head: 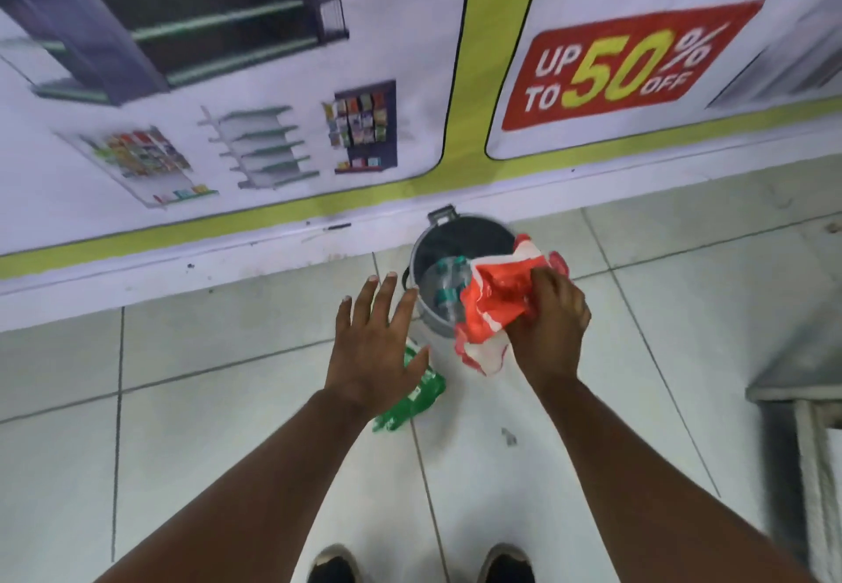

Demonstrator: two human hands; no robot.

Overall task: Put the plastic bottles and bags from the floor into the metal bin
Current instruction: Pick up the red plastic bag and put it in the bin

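A grey metal bin point(421, 259) stands on the tiled floor against the wall. Clear plastic bottles with teal labels point(449, 279) lie inside it. My right hand point(549, 332) is shut on a crumpled red and white plastic bag point(494, 304), held over the bin's near right rim. My left hand point(378, 345) hovers with fingers spread just left of the bin, holding nothing. A green plastic bag point(417, 398) lies on the floor beneath my left hand, partly hidden by it.
A large printed banner point(410, 81) covers the wall right behind the bin. A grey metal unit point(802, 382) stands at the right edge. My two shoes point(421, 564) show at the bottom, on white floor tiles.
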